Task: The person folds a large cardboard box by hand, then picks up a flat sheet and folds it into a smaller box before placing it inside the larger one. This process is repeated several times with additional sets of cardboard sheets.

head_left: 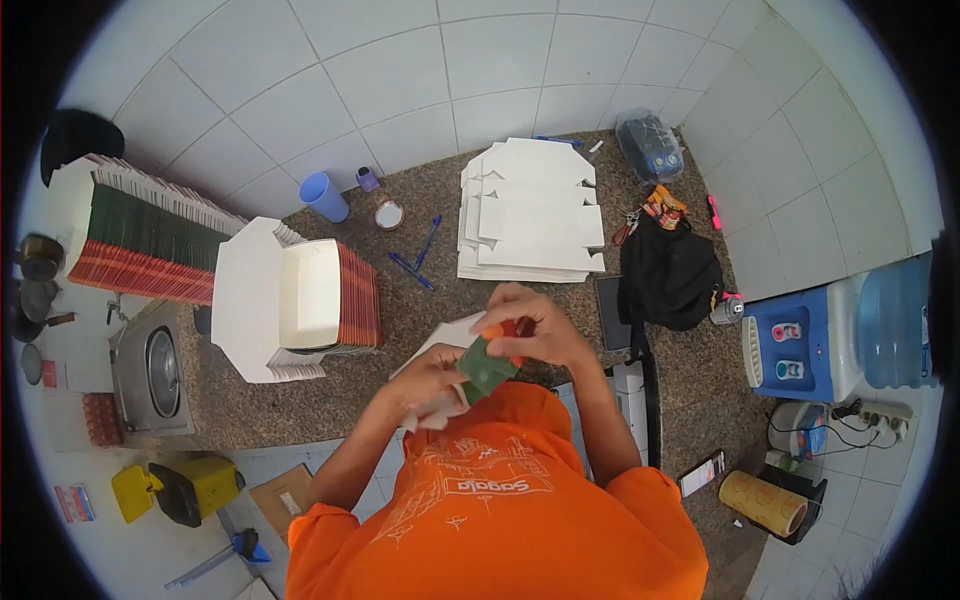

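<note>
Near my chest, both hands are on a cardboard box point(487, 372) with green and orange-red print and white inner flaps. My left hand point(430, 378) grips its left side with bent fingers. The fingers of my right hand point(535, 328) pinch its upper right edge. The box is tilted and partly hidden by my hands. Just ahead on the counter lies a pile of flat white cardboard blanks point(535, 225). To the left stands a stack of nested formed boxes point(358, 300), the top one showing its white inside and an open lid.
A long row of nested boxes point(155, 230) reaches the left wall, by a sink point(160, 370). Blue pens point(428, 245), a blue cup point(324, 197) and a round tin point(389, 214) lie mid-counter. Right are a black bag point(675, 275) and a water dispenser point(800, 345).
</note>
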The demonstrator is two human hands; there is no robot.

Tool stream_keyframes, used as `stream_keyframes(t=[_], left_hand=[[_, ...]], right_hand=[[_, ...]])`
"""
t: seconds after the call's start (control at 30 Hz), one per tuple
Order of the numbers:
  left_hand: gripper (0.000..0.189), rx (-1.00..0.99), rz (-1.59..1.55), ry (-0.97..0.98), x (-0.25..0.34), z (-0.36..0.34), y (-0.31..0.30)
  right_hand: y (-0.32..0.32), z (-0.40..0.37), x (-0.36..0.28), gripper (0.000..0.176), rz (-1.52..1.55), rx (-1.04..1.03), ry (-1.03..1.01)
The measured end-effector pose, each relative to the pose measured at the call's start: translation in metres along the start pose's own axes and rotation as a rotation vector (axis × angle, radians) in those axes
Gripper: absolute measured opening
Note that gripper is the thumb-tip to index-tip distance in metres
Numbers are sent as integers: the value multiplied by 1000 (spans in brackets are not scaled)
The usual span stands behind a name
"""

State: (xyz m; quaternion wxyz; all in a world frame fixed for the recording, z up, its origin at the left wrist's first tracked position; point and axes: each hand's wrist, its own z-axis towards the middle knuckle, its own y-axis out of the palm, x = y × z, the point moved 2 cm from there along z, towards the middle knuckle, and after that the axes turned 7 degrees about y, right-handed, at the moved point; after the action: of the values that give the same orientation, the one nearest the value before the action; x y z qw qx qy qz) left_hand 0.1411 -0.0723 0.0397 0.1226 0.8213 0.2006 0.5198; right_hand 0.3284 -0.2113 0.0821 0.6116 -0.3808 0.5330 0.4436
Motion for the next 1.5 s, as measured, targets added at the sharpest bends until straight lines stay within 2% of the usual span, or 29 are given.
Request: stream_keyframes(t=[0.07,0.2,0.27,0.3,0.37,0.4,0.47,0.53,0.63,0.67,0.7,0.73,0.77,0.8,0.87,0.9,0.93,1.03,1.07,1.1,1.13,1.17,1.23,1.27,1.33,1.4,1.43,1.47,1.5], left_hand=[[25,-96,-121,32,-15,3,-5],[24,26,-8,-13,-3,-2,0],[24,91,-68,-14,3,-4,2],[25,157,-126,-18,5,-5,2],[26,116,-32,46,9,-4,-1],[26,72,63,112,11,-3,-1],[24,104,151,184,12,-2,0],[22,133,243,256,18,-4,4],[22,-203,135,240,21,-1,8],[22,-198,135,243,19,-2,10],[21,-2,93,252,22,0,12],[20,192,50,257,23,1,13],[22,339,-241,342,19,9,6],[22,341,-240,344,28,13,10],[24,526,-510,547,49,15,16],[22,546,-499,601,44,22,19],[22,545,-502,599,40,28,26],[14,713,-182,824,36,37,32],[14,711,-180,827,34,38,28],[14,710,-5,835,35,37,23],[13,710,167,840,35,37,21],[13,716,164,841,33,37,19],[22,661,403,888,34,37,20],[22,661,404,889,34,36,19],[29,507,31,762,38,37,17],[33,531,23,725,42,33,8],[36,461,-44,702,40,34,1],[40,389,-111,678,38,35,-3],[38,380,-176,614,36,34,5]], right_hand=[[2,1,-14,32,-193,-214,144],[2,-6,-14,32,-336,-241,187],[1,-10,-11,28,-446,45,267],[6,-10,-12,28,-446,42,267],[11,-8,-18,22,-515,305,186],[13,-7,-19,22,-515,305,186],[19,-5,-20,15,-374,145,145],[23,-3,-11,14,-331,195,76],[36,-2,-4,13,-282,298,-37],[40,-4,-2,13,-274,348,-84],[43,-8,4,13,-273,342,-89],[44,-17,10,13,-388,461,-180],[45,-23,15,16,-503,581,-272],[48,-25,18,16,-501,579,-275],[61,-25,21,30,-578,369,-396],[65,-22,26,37,-652,390,-447],[63,-20,32,37,-655,389,-445],[56,-13,32,37,-704,506,-423],[54,-11,27,38,-636,562,-397],[52,-7,19,39,-569,615,-373],[49,-3,14,39,-570,611,-378],[47,-1,10,42,-615,566,-388],[44,4,2,44,-660,518,-401],[42,7,0,42,-608,522,-320],[36,9,-4,40,-558,529,-246],[27,5,-7,36,-457,303,-208],[28,4,-13,31,-452,262,-179],[32,4,-9,31,-451,262,-179],[37,5,-2,29,-472,382,-216]])
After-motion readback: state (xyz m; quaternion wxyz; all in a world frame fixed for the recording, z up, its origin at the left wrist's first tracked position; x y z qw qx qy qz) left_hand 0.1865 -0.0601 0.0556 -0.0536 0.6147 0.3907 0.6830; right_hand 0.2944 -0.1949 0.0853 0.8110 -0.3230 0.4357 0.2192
